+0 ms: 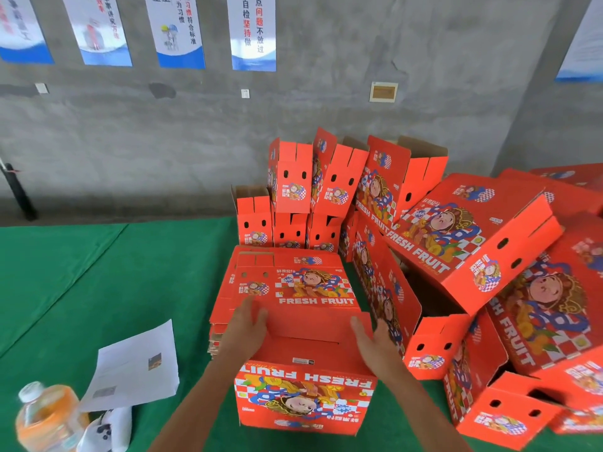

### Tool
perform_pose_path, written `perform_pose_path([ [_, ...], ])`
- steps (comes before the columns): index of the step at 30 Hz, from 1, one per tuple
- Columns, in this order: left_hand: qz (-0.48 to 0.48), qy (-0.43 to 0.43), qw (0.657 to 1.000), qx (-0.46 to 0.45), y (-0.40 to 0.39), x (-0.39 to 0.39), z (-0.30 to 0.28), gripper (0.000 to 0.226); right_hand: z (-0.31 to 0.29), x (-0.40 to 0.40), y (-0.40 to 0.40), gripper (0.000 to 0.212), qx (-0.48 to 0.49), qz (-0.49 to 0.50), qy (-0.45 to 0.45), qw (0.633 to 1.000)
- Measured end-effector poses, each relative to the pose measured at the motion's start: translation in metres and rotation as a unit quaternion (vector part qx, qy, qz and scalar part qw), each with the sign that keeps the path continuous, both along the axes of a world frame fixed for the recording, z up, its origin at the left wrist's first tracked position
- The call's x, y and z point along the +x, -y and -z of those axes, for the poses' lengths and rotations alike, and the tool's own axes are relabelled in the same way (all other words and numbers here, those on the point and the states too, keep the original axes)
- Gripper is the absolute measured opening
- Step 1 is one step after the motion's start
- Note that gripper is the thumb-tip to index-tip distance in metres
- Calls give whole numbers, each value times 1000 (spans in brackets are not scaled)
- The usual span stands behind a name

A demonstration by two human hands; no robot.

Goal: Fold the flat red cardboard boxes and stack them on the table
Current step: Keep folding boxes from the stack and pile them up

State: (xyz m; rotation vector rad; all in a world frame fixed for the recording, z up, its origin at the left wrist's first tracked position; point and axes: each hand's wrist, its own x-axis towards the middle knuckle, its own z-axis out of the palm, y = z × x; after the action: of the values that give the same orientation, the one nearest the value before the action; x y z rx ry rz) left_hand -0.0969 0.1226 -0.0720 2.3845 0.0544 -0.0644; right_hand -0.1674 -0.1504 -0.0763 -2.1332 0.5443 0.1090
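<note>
Nearest of all is the box, standing on the green table right in front of the person, its picture side facing near and upside down; both hands are on its top. Left hand lies flat with fingers spread on the left part of the top flap; right hand lies flat on the right part, fingers apart too; neither one is gripping, they just press down. A dark slit runs across the top between the hands, so the flaps are probably not all the way closed yet, though the view is a bit soft there.

Just behind the box, a little farther away, sits the flat pile of boxes not yet folded. To the right and far side is the heap of folded boxes, tipped and leaning on each other.

To do this step well: push both flaps down evenly, so one side does not pop up; keep the box square, not leaning; tuck the edge into the slit before letting go. Then lift it with a hand on each side and set it level on the heap, since that heap looks wobbly. Near left, a bottle and paper lie well clear.
</note>
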Motion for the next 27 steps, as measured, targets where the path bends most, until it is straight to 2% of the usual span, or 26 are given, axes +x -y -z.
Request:
perform_pose_path([
  [1,-18,-17,999,-41,-7,3,1,50,2,1,6,112,33,20,-28,999],
  [3,-12,-71,997,-39,-14,4,4,49,5,-1,15,104,114,38,-115,986],
  [5,-8,-104,993,-52,-13,-1,5,52,8,-4,22,95,215,41,-184,958],
  [7,-16,-104,992,-73,-11,-3,4,53,12,-1,30,101,267,48,-208,940],
  [11,-22,-92,994,-57,-9,-7,-3,55,13,-2,39,103,271,54,-243,930],
  [14,-19,-66,997,-18,-9,-13,-20,54,13,-6,42,92,263,36,-269,926],
  [16,-31,-30,999,-9,-17,-13,-40,52,-1,-6,44,88,262,-7,-244,934],
  [22,-13,127,988,-85,-37,-3,-119,33,-89,5,41,89,217,-105,-124,963],
  [25,-22,185,974,-132,-35,6,-135,54,-117,22,37,98,211,-97,-79,970],
  [27,-16,224,964,-146,-32,13,-131,60,-123,32,34,106,211,-80,-52,973],
])
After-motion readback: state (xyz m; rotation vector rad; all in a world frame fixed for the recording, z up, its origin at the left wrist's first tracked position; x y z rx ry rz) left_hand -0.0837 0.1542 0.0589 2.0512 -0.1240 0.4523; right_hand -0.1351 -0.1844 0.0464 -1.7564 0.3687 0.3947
